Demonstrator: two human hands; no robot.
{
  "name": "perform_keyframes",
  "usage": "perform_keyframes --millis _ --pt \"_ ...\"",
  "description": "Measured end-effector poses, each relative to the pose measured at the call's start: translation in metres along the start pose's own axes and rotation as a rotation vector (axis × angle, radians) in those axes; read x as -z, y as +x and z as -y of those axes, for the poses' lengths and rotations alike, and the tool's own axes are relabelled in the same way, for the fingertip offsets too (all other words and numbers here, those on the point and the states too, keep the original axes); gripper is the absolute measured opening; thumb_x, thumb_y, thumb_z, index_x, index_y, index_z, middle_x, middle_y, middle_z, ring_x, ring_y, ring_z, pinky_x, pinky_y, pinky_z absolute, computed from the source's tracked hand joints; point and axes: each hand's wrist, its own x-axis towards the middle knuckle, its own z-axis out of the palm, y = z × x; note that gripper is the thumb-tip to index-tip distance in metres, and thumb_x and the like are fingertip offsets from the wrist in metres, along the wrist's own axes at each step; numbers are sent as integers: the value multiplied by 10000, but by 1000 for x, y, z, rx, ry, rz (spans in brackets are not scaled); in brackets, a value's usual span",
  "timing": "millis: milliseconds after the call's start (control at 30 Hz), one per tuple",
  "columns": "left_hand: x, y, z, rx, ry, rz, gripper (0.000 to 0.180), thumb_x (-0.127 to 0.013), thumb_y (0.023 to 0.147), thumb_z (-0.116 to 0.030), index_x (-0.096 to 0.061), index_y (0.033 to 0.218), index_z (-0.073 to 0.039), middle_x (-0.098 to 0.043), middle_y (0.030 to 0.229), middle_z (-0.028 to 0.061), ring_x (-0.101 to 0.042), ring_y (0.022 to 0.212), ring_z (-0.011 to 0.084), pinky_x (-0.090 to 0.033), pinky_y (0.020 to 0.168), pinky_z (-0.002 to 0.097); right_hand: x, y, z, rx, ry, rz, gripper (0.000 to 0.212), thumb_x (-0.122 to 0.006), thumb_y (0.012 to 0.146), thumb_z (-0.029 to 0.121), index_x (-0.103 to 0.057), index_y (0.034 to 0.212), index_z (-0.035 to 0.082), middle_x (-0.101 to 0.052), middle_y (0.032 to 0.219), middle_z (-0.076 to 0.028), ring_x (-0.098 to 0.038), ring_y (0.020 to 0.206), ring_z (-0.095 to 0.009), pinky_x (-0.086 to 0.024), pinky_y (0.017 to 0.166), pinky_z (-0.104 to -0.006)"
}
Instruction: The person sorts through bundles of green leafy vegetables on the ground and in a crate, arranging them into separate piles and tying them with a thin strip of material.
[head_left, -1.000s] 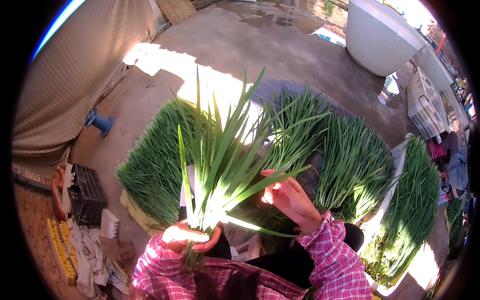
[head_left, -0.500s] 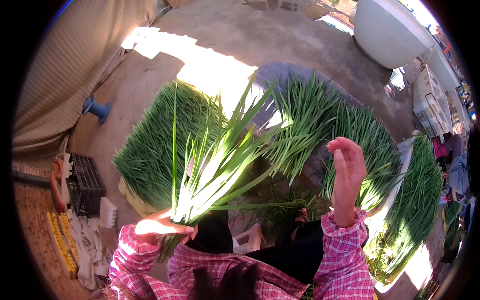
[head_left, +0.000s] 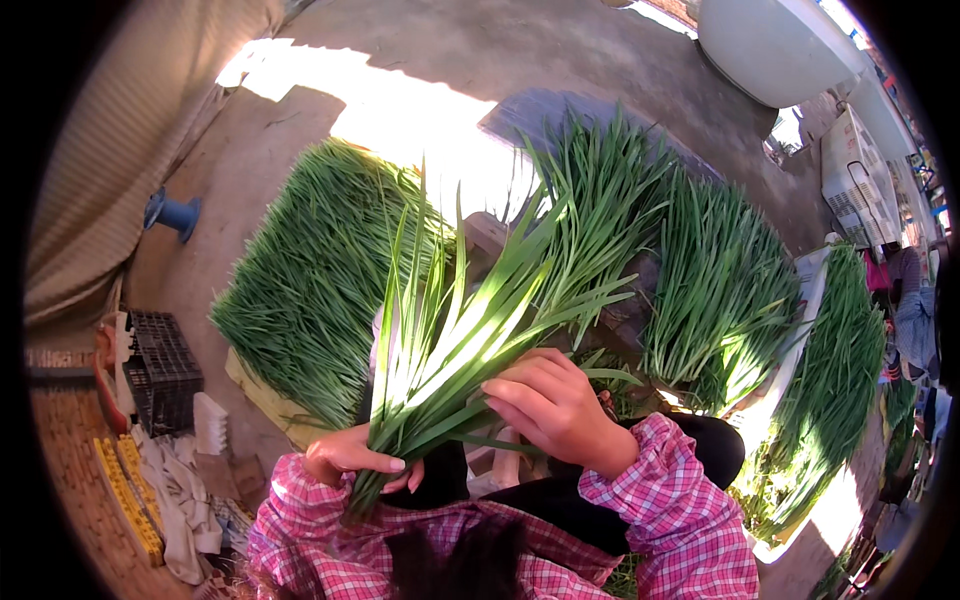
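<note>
My left hand (head_left: 352, 455) is closed around the lower end of a bunch of garlic chives (head_left: 470, 350), whose long flat leaves fan up and to the right in the sunlight. At the bunch's right side, my right hand (head_left: 560, 408) has its fingers pressed together on a chive leaf; the fingertips are partly hidden. Beyond the bunch on the left lies a thick, neatly laid pile of chives (head_left: 300, 270). Looser chives (head_left: 610, 210) rest ahead, and another heap (head_left: 715, 280) is to the right of them.
More chives (head_left: 835, 350) lie along the far right, beside a white edge. A black plastic crate (head_left: 160, 370), a blue spool-shaped object (head_left: 173, 215) and yellow strips (head_left: 130, 490) are at the left. A large white tub (head_left: 770, 50) and a white basket (head_left: 858, 180) stand at the upper right.
My right hand has come down and left from its raised place to the chive bunch, its fingers now against a leaf. The bunch in my left hand has shifted slightly right.
</note>
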Motion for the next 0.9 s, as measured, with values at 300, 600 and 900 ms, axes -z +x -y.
perform_keyframes --millis 300,600,900 --pt "-4 3 -3 -6 -122 -27 408 -566 673 -276 -519 789 113 -531 677 146 -469 531 146 -379 514 253 -2 -4 7 -354 337 -62 225 -613 682 59 -503 875 27 -507 826 -74 -532 560 -154 -428 496 -258" --pt "-4 9 -3 23 -59 -4 361 -545 707 -260 -516 787 91 -523 673 124 -469 526 142 -385 512 249 -6 -5 2 -373 349 4 218 -638 655 90 -496 813 39 -496 744 -70 -536 614 -198 -426 523 -289" --pt "-10 12 -9 2 -5 -34 355 -538 724 -268 -512 776 83 -517 666 119 -471 525 141 -386 504 250 -11 -7 4 -221 256 33 134 -564 668 60 -449 732 36 -491 640 -81 -501 597 -256 -409 552 -328"
